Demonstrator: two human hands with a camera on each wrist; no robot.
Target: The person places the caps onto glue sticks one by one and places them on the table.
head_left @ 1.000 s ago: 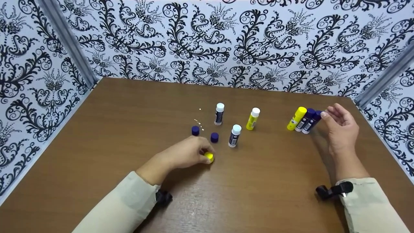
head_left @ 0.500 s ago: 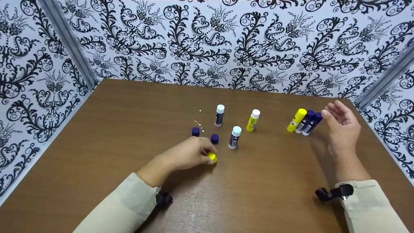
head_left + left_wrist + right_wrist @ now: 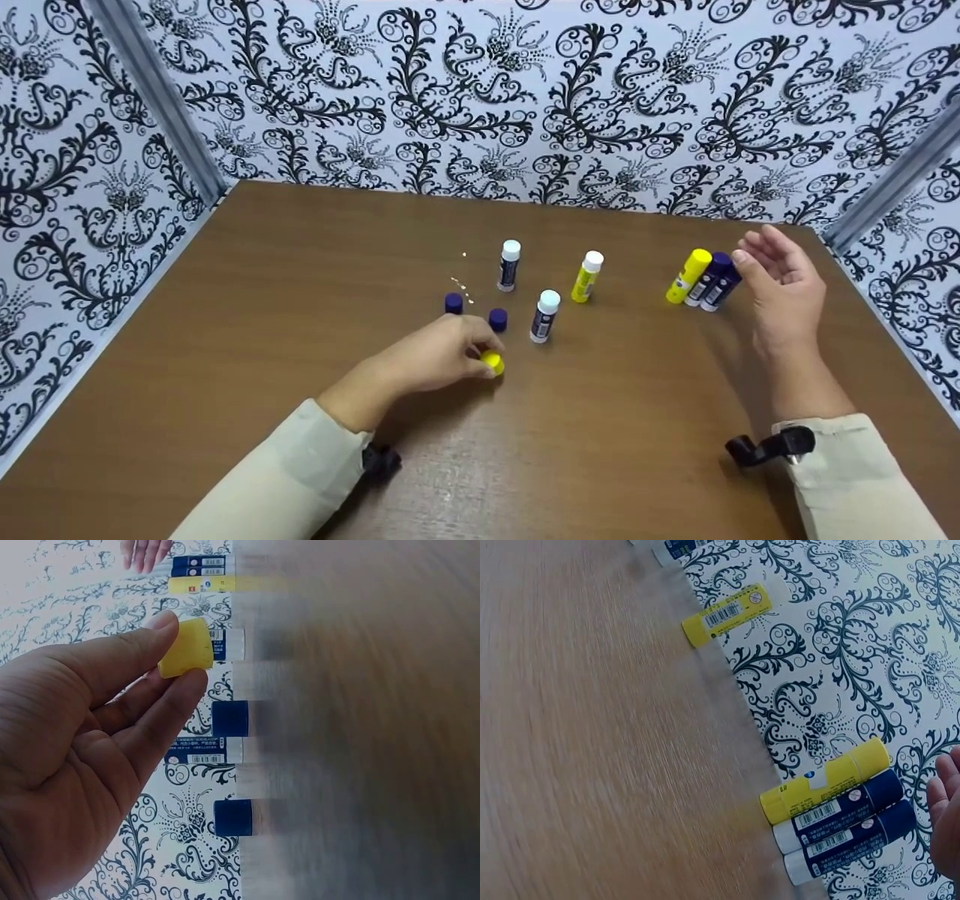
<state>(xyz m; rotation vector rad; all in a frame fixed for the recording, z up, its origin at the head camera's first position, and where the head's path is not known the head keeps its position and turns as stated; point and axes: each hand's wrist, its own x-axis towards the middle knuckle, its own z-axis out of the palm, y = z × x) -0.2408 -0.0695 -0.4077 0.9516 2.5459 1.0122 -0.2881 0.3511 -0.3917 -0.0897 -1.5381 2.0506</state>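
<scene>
My left hand (image 3: 431, 356) pinches a yellow glue stick cap (image 3: 186, 649) between thumb and fingertips, low over the table. Just beyond it stand two dark blue caps (image 3: 498, 320) (image 3: 453, 303). Three uncapped glue sticks stand upright with white tops: a blue one (image 3: 508, 266), a nearer blue one (image 3: 544, 316) and a yellow one (image 3: 587, 277). My right hand (image 3: 787, 300) is held beside a row of capped sticks, one yellow (image 3: 688, 277) and two dark blue (image 3: 722, 291) (image 3: 838, 811). Its fingers are loosely bent and hold nothing; a narrow gap shows in the right wrist view.
A brown wooden table (image 3: 300, 247) carries everything. White crumbs (image 3: 461, 285) lie behind the blue caps. Patterned black-and-white panels (image 3: 480, 97) close off the back and both sides.
The yellow cap has shifted slightly to the right with my left hand. My right hand has moved a little left, closer to the capped row. The standing sticks stay in place.
</scene>
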